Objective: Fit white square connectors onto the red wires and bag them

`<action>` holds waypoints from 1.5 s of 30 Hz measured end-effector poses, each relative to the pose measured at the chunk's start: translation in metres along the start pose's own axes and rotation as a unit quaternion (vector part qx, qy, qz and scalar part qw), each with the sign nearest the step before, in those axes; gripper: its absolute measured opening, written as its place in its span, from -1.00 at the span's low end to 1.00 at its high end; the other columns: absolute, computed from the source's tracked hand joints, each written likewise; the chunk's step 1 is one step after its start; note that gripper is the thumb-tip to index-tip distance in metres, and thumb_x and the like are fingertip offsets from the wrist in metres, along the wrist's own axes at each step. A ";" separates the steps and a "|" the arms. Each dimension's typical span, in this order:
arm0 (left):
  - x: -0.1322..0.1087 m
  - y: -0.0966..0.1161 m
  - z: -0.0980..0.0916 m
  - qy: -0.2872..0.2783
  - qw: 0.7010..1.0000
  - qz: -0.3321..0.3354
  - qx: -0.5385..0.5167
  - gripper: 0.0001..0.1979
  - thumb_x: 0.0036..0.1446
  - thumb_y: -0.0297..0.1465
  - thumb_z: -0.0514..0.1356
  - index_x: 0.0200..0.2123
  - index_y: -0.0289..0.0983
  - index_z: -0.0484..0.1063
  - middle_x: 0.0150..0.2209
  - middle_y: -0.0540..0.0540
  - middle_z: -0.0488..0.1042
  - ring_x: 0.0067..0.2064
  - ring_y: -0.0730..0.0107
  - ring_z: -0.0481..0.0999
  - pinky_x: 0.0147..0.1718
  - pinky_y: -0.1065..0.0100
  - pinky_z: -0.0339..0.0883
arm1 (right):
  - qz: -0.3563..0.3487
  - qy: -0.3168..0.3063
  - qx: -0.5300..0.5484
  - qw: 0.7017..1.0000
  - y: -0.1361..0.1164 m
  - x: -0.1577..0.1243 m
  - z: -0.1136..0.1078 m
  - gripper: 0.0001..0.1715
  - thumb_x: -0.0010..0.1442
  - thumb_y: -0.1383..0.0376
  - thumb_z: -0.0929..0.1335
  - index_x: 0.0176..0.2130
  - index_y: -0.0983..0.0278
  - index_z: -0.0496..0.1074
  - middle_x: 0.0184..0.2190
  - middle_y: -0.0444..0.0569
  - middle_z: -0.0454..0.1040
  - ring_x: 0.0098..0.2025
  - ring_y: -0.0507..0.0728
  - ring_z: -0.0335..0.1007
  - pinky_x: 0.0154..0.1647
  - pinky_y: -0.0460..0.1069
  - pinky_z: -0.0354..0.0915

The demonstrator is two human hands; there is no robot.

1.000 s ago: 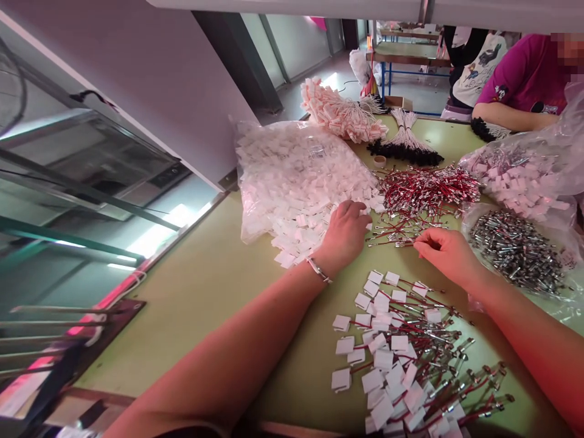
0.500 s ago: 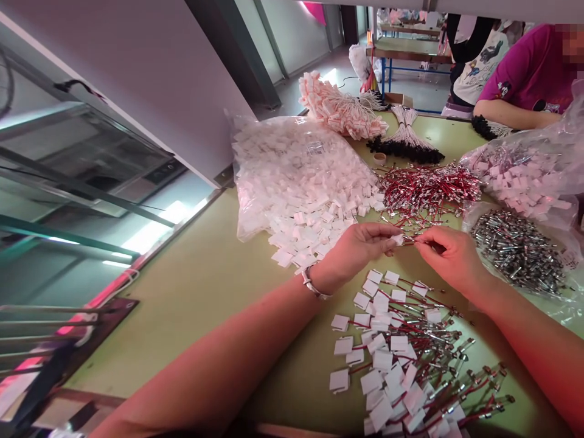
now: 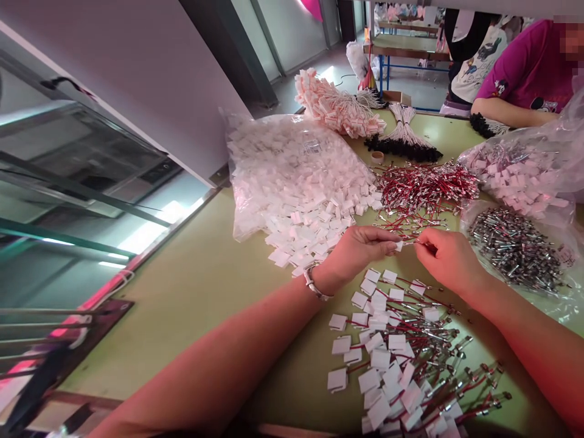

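Note:
Between thumb and fingers, my left hand (image 3: pixel 365 245) pinches a small white plastic connector housing (image 3: pixel 399 246). My right hand (image 3: pixel 440 249), closed in a pinch just to the right, grips a thin red wire (image 3: pixel 416 242) whose metal end points at the housing. Whether the wire end sits inside the housing is too small to tell. Below both hands lies a spread of red wires with white housings (image 3: pixel 396 344) on their left ends and metal and glass parts on their right ends. Behind the fingers is a heap of loose red wires (image 3: pixel 426 188) with metal tips.
A clear bag (image 3: pixel 246 207) spills white housings on the left. Glass-and-metal pieces (image 3: pixel 515 249) lie on plastic at right, below another bag (image 3: pixel 524 170). Bundled white cables with black ends (image 3: pixel 404 143) and pinkish ends (image 3: pixel 337 103) lie behind. A person in a purple shirt (image 3: pixel 524 67) sits across.
Both hands stay close together above the table, still pinching the housing and the wire. The housing has tilted slightly in my left fingers, and the whole view has shifted a little.

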State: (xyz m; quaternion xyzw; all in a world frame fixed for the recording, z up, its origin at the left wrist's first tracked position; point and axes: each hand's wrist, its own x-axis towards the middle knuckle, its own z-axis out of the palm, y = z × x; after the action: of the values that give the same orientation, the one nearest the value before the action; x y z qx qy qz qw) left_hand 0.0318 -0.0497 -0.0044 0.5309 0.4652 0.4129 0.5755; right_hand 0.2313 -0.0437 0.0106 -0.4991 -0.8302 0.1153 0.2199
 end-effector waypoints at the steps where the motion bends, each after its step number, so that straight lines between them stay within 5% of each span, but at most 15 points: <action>1: 0.000 -0.001 0.000 0.003 1.000 -0.008 -0.011 -0.85 -0.05 -0.39 0.35 -0.34 -0.26 0.60 -0.37 -0.05 0.61 -0.35 0.47 0.54 -0.25 0.36 0.47 | 0.011 0.005 0.003 1.000 -0.001 0.000 0.000 -0.82 0.13 0.33 0.25 -0.51 0.21 0.28 -0.62 -0.13 0.36 -0.58 0.01 0.13 -0.49 -0.01 0.03; 10: 0.003 -0.008 0.004 -0.009 0.995 -0.025 -0.101 -0.79 -0.16 -0.38 0.41 -0.42 -0.29 0.50 -0.43 0.00 0.57 -0.38 0.50 0.53 -0.24 0.36 0.45 | 0.059 0.017 0.064 0.996 -0.003 0.001 0.003 -0.82 0.10 0.31 0.27 -0.54 0.20 0.27 -0.64 -0.14 0.36 -0.59 0.00 0.14 -0.49 -0.02 0.07; 14: 0.003 -0.010 0.005 -0.012 0.997 -0.006 -0.073 -0.80 -0.13 -0.36 0.40 -0.41 -0.29 0.51 -0.38 -0.03 0.58 -0.34 0.46 0.53 -0.21 0.32 0.44 | 0.007 0.021 0.030 0.999 -0.007 0.000 0.005 -0.83 0.11 0.33 0.25 -0.51 0.20 0.27 -0.61 -0.13 0.35 -0.56 0.02 0.16 -0.47 -0.01 0.05; 21: 0.002 -0.011 0.001 -0.037 0.994 -0.026 -0.099 -0.85 -0.10 -0.39 0.37 -0.40 -0.30 0.52 -0.43 -0.02 0.58 -0.39 0.51 0.52 -0.27 0.39 0.42 | -0.043 -0.086 0.088 0.991 0.000 0.004 -0.004 -0.72 0.24 0.27 0.21 -0.51 0.21 0.22 -0.58 -0.12 0.32 -0.50 0.03 0.17 -0.44 -0.02 0.07; 27: 0.001 -0.015 0.004 -0.043 0.994 -0.035 -0.093 -0.84 -0.12 -0.39 0.38 -0.43 -0.31 0.51 -0.45 -0.03 0.57 -0.40 0.49 0.52 -0.28 0.37 0.44 | -0.025 -0.090 0.094 0.991 -0.001 0.000 0.000 -0.74 0.23 0.26 0.22 -0.49 0.21 0.27 -0.62 -0.16 0.31 -0.56 0.02 0.14 -0.48 -0.03 0.04; 32: -0.006 -0.012 0.012 -0.071 0.996 0.028 0.055 -0.94 -0.06 -0.41 0.34 -0.47 -0.29 0.54 -0.40 -0.07 0.60 -0.37 0.43 0.53 -0.28 0.34 0.44 | 0.021 -0.161 0.123 0.979 0.007 0.001 -0.003 -0.63 0.22 0.18 0.24 -0.59 0.21 0.28 -0.68 -0.16 0.30 -0.60 0.02 0.15 -0.54 -0.04 0.06; 38: -0.017 0.009 0.015 -0.228 0.903 0.236 0.279 -0.95 0.03 -0.40 0.34 -0.40 -0.25 0.57 -0.34 -0.10 0.60 -0.23 0.32 0.50 -0.10 0.29 0.36 | 0.122 -0.111 0.169 0.972 0.027 0.009 -0.015 -0.62 0.19 0.05 0.26 -0.49 0.21 0.45 -0.65 -0.13 0.35 -0.60 0.05 0.21 -0.56 -0.03 0.11; 40: -0.011 0.016 -0.003 -0.178 0.888 0.253 0.341 -0.86 0.15 -0.34 0.24 -0.39 -0.24 0.57 -0.33 -0.10 0.59 -0.24 0.31 0.49 -0.07 0.25 0.33 | 0.117 -0.113 0.169 0.972 0.029 0.012 -0.016 -0.68 0.17 0.09 0.28 -0.44 0.20 0.49 -0.66 -0.14 0.32 -0.58 0.06 0.21 -0.55 -0.02 0.10; 43: 0.004 0.021 -0.044 -0.011 0.829 0.209 0.519 -0.80 0.16 -0.43 0.12 -0.31 -0.23 0.58 -0.30 -0.16 0.53 -0.16 0.18 0.43 -0.07 0.13 0.28 | 0.103 -0.126 0.194 0.968 0.031 0.014 -0.015 -0.69 0.17 0.17 0.24 -0.44 0.22 0.48 -0.56 -0.10 0.40 -0.54 0.06 0.22 -0.51 -0.02 0.13; 45: 0.011 0.021 -0.065 -0.027 0.791 0.178 0.584 -0.75 0.08 -0.48 0.12 -0.24 -0.23 0.58 -0.29 -0.16 0.49 -0.17 0.16 0.41 -0.09 0.14 0.28 | 0.089 -0.137 0.200 0.966 0.031 0.014 -0.015 -0.65 0.18 0.21 0.20 -0.49 0.23 0.45 -0.53 -0.08 0.42 -0.56 0.04 0.20 -0.51 -0.02 0.14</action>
State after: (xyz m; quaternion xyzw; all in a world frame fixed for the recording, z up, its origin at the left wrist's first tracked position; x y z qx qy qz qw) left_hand -0.0291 -0.0225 0.0149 0.8502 0.4997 0.1430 0.0840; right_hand 0.2571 -0.0166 0.0149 -0.4968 -0.7646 0.3651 0.1879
